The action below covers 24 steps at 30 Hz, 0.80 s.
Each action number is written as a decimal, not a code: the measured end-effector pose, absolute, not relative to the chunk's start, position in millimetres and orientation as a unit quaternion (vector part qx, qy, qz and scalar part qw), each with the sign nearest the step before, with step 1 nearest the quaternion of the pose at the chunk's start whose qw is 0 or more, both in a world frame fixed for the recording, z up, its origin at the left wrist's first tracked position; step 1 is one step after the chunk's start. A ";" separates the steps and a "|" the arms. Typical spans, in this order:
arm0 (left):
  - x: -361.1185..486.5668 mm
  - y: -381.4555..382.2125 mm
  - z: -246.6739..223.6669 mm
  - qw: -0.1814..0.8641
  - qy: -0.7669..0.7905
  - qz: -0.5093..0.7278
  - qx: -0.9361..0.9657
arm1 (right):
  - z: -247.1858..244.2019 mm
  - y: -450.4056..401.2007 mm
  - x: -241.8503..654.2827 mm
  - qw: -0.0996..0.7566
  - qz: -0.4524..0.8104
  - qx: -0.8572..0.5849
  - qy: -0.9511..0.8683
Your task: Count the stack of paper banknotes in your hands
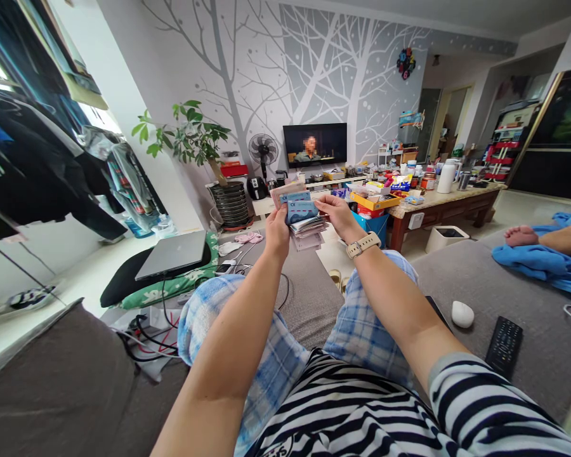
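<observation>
In front of me I hold up a stack of banknotes, with pale and greyish paper edges fanned out below. A blue banknote lies on top, and further blue and pinkish ones stick up behind it. My left hand grips the stack at its left side, thumb over the edge. The fingers of my right hand pinch the right edge of the blue banknote. A beige watch is on my right wrist. How many banknotes there are cannot be told.
On the grey sofa at right are a white mouse, a black remote control and another person's foot. A laptop rests on cushions at left, cables nearby. Ahead stands a crowded coffee table beside a bin.
</observation>
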<state>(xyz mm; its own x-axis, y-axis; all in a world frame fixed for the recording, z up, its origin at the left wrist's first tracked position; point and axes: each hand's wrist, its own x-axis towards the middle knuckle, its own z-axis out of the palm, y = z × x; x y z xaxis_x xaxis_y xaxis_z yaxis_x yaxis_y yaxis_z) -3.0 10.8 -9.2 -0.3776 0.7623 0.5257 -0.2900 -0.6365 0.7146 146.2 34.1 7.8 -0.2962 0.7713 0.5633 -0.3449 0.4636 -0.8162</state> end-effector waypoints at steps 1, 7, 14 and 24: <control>-3.0 10.9 -9.2 0.334 0.266 0.786 0.447 | 7.5 34.6 146.1 0.569 0.490 -0.167 -0.639; -2.9 11.0 -9.0 0.330 0.270 0.786 0.447 | 7.0 35.3 145.6 0.570 0.493 -0.173 -0.634; -4.2 12.5 -10.1 0.332 0.269 0.784 0.450 | 7.4 34.7 145.8 0.563 0.496 -0.173 -0.638; -0.6 6.2 -7.7 0.314 0.288 0.788 0.445 | 4.8 33.0 144.7 0.527 0.555 -0.122 -0.632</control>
<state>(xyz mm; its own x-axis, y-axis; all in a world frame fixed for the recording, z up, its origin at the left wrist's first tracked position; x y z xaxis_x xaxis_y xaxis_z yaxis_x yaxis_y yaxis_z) -0.6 6.2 -7.7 -0.4072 0.7505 0.5205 -0.2386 -0.6375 0.7325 144.7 33.0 4.8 -0.4157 0.7386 0.5307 -0.4309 0.3539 -0.8301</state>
